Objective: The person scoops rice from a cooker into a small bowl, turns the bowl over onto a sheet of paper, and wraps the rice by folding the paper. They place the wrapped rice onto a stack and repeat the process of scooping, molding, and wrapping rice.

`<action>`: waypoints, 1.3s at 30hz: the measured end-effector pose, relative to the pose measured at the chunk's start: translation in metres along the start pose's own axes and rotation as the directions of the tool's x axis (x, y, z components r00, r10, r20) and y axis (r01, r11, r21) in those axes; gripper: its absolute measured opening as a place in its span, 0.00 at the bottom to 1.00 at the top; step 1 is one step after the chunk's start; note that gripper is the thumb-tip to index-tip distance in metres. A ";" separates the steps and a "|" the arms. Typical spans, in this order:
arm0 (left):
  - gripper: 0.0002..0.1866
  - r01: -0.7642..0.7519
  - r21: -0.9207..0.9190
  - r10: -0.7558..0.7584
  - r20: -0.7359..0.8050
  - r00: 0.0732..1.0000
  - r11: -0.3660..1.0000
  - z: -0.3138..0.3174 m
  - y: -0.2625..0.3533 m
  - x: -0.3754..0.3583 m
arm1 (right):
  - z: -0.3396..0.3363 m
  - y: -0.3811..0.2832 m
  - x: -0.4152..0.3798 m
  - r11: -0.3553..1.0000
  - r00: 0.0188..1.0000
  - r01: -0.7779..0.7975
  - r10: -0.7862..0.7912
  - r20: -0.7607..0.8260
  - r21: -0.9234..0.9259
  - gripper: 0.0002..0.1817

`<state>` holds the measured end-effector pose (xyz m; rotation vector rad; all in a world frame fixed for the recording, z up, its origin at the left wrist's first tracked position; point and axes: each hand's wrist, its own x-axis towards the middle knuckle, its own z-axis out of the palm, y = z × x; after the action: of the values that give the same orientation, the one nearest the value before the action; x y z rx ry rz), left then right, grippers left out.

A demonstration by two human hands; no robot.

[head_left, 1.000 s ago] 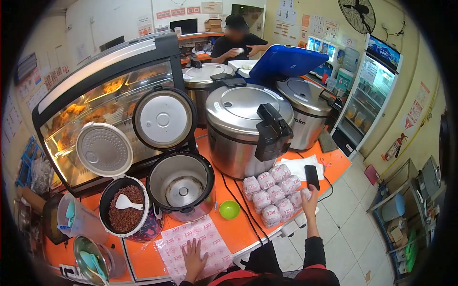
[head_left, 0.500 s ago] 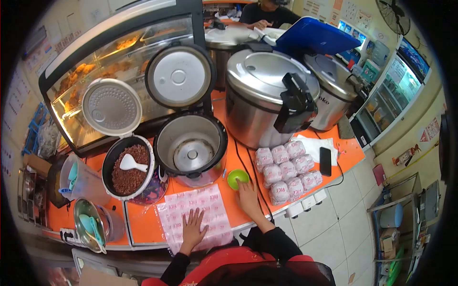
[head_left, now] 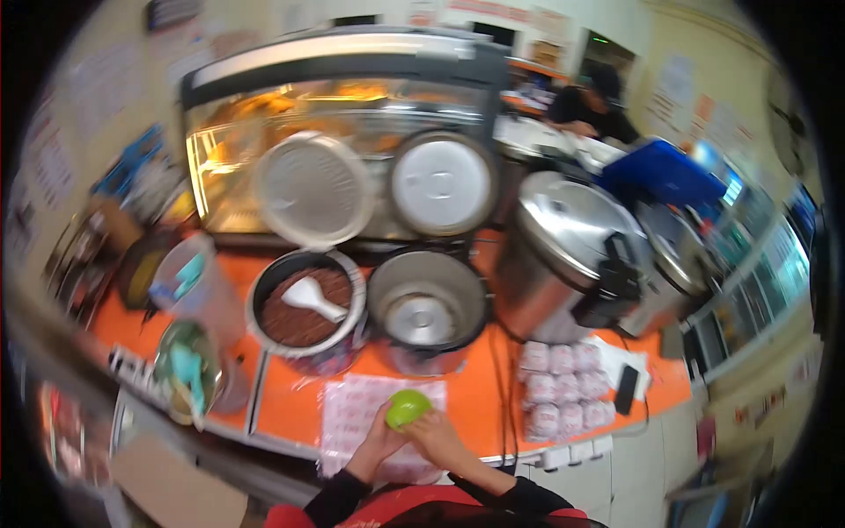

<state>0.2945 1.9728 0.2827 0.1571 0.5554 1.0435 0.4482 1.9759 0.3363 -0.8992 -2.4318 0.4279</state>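
Both hands meet at a small green bowl above the printed paper sheets. My left hand is closed on the bowl's left side. On its lower right side, my right hand grips it too. The bowl shows its rounded outside. Behind the hands stand a cooker of reddish-brown rice with a white paddle in it, and an open, empty cooker pot. Several wrapped rice packs sit in rows to the right.
A lit glass food case stands behind the cookers. Large steel cookers and a phone are at the right. A clear pitcher and a steel bowl with teal utensils are at the left. Another person is at the back.
The green bowl has been lifted from the table and brought left over the paper. My left hand has risen from the paper to the bowl. The camera view has turned.
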 end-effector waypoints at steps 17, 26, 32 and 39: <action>0.26 -0.291 0.124 0.314 -0.247 0.917 0.949 -0.069 0.026 0.000 | 0.091 0.044 0.366 0.810 0.854 0.351 -0.071 0.516 -0.469 0.22; 0.33 -0.434 -0.076 0.420 -0.152 0.895 0.898 -0.033 0.092 -0.063 | 0.040 0.017 0.400 0.667 0.897 0.432 -0.245 0.368 -0.608 0.11; 0.33 -0.554 -0.177 0.532 -0.162 0.832 0.813 0.005 0.111 -0.045 | 0.067 0.037 0.395 0.652 0.878 0.459 -0.232 0.418 -0.604 0.07; 0.36 -0.609 -0.243 0.567 -0.225 0.792 0.755 0.028 0.115 -0.042 | 0.043 0.041 0.365 0.718 0.794 0.529 -0.230 0.563 -0.453 0.11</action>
<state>0.2040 1.9987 0.3653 -0.0211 0.4675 1.7643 0.2075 2.2467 0.4104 -0.4807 -3.2015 -0.3606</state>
